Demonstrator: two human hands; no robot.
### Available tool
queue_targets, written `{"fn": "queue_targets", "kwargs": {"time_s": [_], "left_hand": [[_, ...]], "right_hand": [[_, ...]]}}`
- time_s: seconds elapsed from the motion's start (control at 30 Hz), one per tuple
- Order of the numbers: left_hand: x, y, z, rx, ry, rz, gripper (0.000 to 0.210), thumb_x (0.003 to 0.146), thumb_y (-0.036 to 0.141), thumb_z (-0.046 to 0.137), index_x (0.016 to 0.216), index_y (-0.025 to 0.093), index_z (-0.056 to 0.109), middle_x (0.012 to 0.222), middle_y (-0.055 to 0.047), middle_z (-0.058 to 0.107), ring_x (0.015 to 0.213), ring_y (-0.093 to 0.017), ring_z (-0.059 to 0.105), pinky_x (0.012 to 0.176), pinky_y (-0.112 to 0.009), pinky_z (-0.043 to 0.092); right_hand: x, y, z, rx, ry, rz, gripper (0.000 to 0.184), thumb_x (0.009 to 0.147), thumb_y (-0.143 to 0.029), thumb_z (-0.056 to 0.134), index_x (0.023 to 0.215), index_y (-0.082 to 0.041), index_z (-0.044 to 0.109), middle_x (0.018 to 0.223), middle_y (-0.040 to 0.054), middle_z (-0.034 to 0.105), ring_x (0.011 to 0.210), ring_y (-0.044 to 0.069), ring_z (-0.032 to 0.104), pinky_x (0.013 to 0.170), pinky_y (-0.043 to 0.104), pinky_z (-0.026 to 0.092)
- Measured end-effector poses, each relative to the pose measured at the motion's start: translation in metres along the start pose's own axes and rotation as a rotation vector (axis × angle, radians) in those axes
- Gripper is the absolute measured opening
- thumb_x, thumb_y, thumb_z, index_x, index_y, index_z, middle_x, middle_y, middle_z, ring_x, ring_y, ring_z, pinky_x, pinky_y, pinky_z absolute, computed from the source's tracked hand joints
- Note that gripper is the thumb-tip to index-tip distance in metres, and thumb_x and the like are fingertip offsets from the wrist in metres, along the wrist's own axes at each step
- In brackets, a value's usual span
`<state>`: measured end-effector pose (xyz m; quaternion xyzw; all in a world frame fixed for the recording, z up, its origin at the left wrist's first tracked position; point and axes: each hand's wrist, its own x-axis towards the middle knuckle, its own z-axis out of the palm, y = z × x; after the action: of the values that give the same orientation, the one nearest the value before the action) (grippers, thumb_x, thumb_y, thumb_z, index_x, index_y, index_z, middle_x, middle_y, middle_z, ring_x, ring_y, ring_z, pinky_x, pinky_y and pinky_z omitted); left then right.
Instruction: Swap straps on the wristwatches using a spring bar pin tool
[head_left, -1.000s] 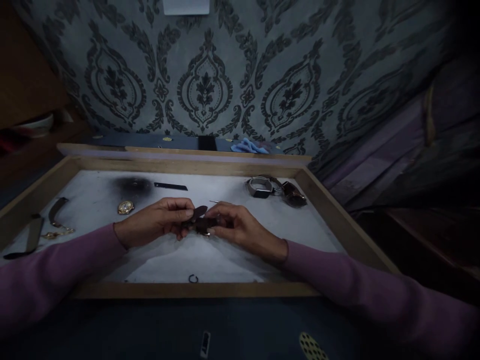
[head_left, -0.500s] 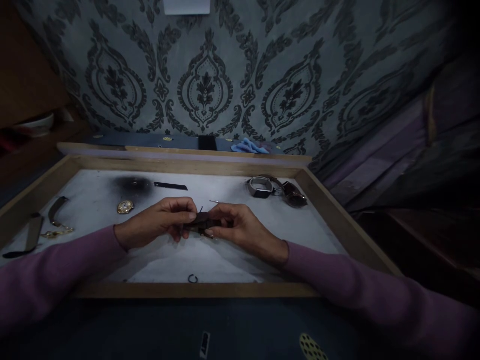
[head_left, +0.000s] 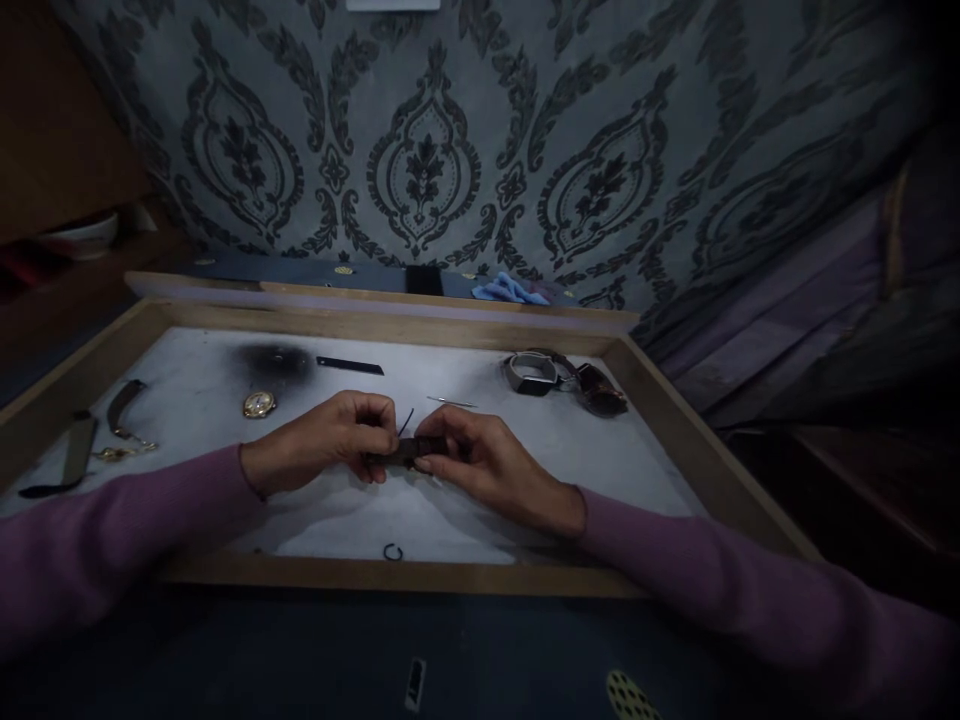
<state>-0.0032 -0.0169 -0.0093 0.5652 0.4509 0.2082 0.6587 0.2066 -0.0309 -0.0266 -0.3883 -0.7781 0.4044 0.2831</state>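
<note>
Both hands meet over the middle of a shallow wooden tray (head_left: 420, 575) with a white bottom. My left hand (head_left: 334, 440) pinches one end of a dark brown watch strap (head_left: 409, 452), and a thin dark piece sticks up beside its fingertips. My right hand (head_left: 499, 465) grips the strap's other end between thumb and fingers. Part of the strap is hidden by the fingers. Behind my right hand lies a thin metal tool (head_left: 451, 402). A gold watch head (head_left: 259, 404) without a strap rests left of my left hand. Nearer the front edge is a small dark open ring (head_left: 393, 552).
A black blade-like strip (head_left: 349, 366) lies toward the tray's back. Several watches, including a silver-framed one (head_left: 531, 372), sit at the back right. Loose strap pieces (head_left: 79, 450) and a gold-coloured part (head_left: 116, 453) are at the left. A blue cloth (head_left: 510, 289) lies beyond the back rim.
The view has shifted slightly, so the tray appears a little to the right. The strap is turned somewhat flatter between my hands, and the thin dark piece shows longer.
</note>
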Motion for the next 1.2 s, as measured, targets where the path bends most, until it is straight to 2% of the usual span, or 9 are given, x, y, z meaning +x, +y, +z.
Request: {"fn": "queue_targets", "kwargs": {"time_s": [0.3, 0.47, 0.67, 0.8, 0.97, 1.1, 1.2], "left_hand": [[-0.002, 0.001, 0.004, 0.063, -0.018, 0.036, 0.027, 0.073, 0.035, 0.067, 0.069, 0.017, 0.047, 0.061, 0.007, 0.05, 0.048, -0.007, 0.056, 0.049, -0.019, 0.043], [-0.002, -0.003, 0.006, 0.162, -0.018, 0.129, 0.025, 0.08, 0.037, 0.06, 0.073, 0.017, 0.047, 0.06, 0.007, 0.049, 0.048, -0.007, 0.053, 0.049, -0.019, 0.039], [-0.001, -0.008, 0.008, 0.174, -0.044, 0.173, 0.026, 0.081, 0.037, 0.061, 0.074, 0.018, 0.045, 0.059, 0.008, 0.046, 0.049, -0.007, 0.051, 0.047, -0.018, 0.037], [-0.001, -0.007, 0.01, 0.161, -0.032, 0.158, 0.03, 0.079, 0.041, 0.064, 0.073, 0.018, 0.045, 0.059, 0.008, 0.046, 0.047, -0.007, 0.05, 0.045, -0.018, 0.037], [-0.002, -0.002, 0.007, 0.143, -0.056, 0.128, 0.033, 0.077, 0.043, 0.068, 0.072, 0.017, 0.049, 0.06, 0.007, 0.052, 0.046, -0.007, 0.052, 0.046, -0.018, 0.04], [-0.005, 0.003, 0.0, 0.136, -0.097, 0.102, 0.03, 0.084, 0.044, 0.061, 0.08, 0.014, 0.057, 0.063, 0.002, 0.059, 0.055, -0.011, 0.06, 0.054, -0.022, 0.047], [-0.006, 0.003, -0.004, 0.056, -0.124, 0.068, 0.025, 0.08, 0.036, 0.066, 0.088, 0.015, 0.057, 0.07, 0.001, 0.063, 0.059, -0.012, 0.064, 0.057, -0.023, 0.05]], "right_hand": [[-0.001, -0.002, 0.001, -0.073, 0.017, -0.087, 0.013, 0.08, -0.012, 0.07, 0.091, -0.014, 0.065, 0.061, -0.0074, 0.044, 0.055, 0.009, 0.04, 0.053, 0.022, 0.033], [-0.002, 0.0, 0.002, -0.106, 0.023, -0.116, 0.013, 0.081, -0.012, 0.07, 0.092, -0.014, 0.065, 0.065, -0.0054, 0.052, 0.056, 0.009, 0.043, 0.055, 0.021, 0.035], [-0.003, 0.003, 0.004, -0.212, 0.037, -0.192, 0.016, 0.08, -0.01, 0.069, 0.094, -0.015, 0.064, 0.073, -0.0019, 0.061, 0.06, 0.01, 0.05, 0.058, 0.022, 0.039], [-0.004, 0.004, 0.004, -0.251, 0.041, -0.225, 0.015, 0.081, -0.011, 0.068, 0.095, -0.016, 0.063, 0.075, -0.0008, 0.063, 0.061, 0.011, 0.053, 0.059, 0.022, 0.04], [-0.004, 0.003, 0.002, -0.218, 0.039, -0.194, 0.016, 0.08, -0.012, 0.07, 0.095, -0.016, 0.065, 0.072, -0.0017, 0.062, 0.059, 0.01, 0.051, 0.057, 0.022, 0.038], [-0.003, 0.001, 0.0, -0.201, 0.042, -0.162, 0.014, 0.079, -0.011, 0.071, 0.092, -0.015, 0.066, 0.068, -0.0032, 0.059, 0.056, 0.009, 0.048, 0.054, 0.021, 0.037], [-0.003, 0.001, 0.0, -0.186, 0.047, -0.162, 0.013, 0.079, -0.011, 0.071, 0.091, -0.015, 0.066, 0.067, -0.0037, 0.058, 0.055, 0.009, 0.047, 0.053, 0.02, 0.037]]}}
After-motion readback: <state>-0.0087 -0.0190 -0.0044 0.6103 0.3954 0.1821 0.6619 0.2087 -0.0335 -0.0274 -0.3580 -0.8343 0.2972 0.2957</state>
